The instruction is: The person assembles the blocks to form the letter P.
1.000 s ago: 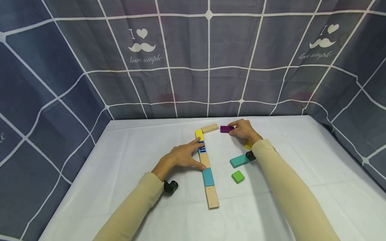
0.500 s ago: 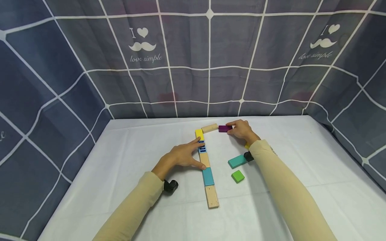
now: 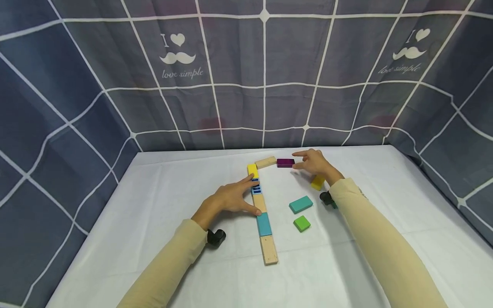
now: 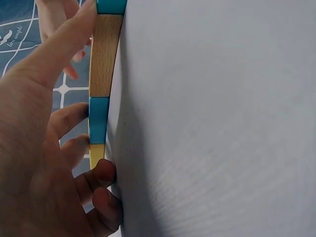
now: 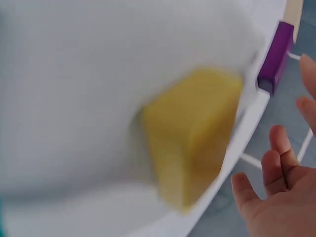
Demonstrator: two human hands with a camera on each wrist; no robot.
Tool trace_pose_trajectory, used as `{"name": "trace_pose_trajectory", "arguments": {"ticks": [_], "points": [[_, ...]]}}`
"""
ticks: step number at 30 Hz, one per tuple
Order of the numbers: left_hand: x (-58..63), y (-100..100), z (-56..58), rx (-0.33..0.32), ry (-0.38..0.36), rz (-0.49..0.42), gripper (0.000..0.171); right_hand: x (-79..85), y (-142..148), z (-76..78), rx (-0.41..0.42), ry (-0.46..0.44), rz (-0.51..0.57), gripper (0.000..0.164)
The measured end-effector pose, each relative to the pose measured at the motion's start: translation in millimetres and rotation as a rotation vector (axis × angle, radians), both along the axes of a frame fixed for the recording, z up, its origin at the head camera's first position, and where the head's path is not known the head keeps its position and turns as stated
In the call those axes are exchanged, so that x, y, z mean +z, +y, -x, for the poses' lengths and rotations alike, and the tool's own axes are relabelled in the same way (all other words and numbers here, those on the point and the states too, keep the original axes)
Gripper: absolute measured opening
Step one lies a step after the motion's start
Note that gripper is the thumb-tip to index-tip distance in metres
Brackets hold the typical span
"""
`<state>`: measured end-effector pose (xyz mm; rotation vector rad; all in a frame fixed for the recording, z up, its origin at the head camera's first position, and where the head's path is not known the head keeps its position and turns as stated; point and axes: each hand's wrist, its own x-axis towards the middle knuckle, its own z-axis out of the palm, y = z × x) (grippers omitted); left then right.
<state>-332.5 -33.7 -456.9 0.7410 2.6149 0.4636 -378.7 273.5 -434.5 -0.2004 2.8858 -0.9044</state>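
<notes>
A row of wooden blocks runs up the table in the head view: plain [image 3: 269, 250], blue [image 3: 264, 224], plain [image 3: 259, 203], a blue patterned block [image 3: 256, 189] and yellow [image 3: 253, 170]. Over its left side lies my left hand [image 3: 229, 199], thumb at the blue block and fingers spread, touching the row's upper part. An angled plain block [image 3: 266, 162] leads from the yellow one to a purple block [image 3: 285, 163]. My right hand [image 3: 316, 164] is just right of the purple block, fingers extended, holding nothing; the right wrist view shows fingers [image 5: 281, 140] apart from the purple block.
Loose on the white tablecloth [image 3: 173, 188] are a yellow block [image 3: 317, 182] under the right hand, a teal block [image 3: 301, 204] and a green block [image 3: 302, 223]. Something green is partly hidden under the right wrist. A dark checked curtain [image 3: 239, 107] stands behind the table.
The right hand has slid the purple block left to the plain block's end, then let go and spread its fingers, moving slightly right. The left hand has stayed in place.
</notes>
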Motion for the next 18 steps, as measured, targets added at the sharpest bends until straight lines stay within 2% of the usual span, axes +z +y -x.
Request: {"name": "trace_pose_trajectory", "arguments": {"ticks": [6, 13, 16, 18], "points": [[0.6, -0.1, -0.3, -0.003, 0.000, -0.014, 0.104, 6.3, 28.7, -21.4, 0.015, -0.012, -0.021, 0.058], [2.2, 0.0, -1.4, -0.006, 0.002, -0.017, 0.103, -2.4, 55.7, -52.8, 0.080, 0.031, -0.008, 0.061], [2.6, 0.1, -1.6, -0.004, 0.002, -0.017, 0.103, -7.5, 63.0, -61.3, 0.106, 0.042, 0.015, 0.059], [2.7, 0.3, -1.9, -0.002, 0.000, -0.016, 0.103, -9.9, 65.5, -64.6, 0.095, 0.023, 0.022, 0.061]]}}
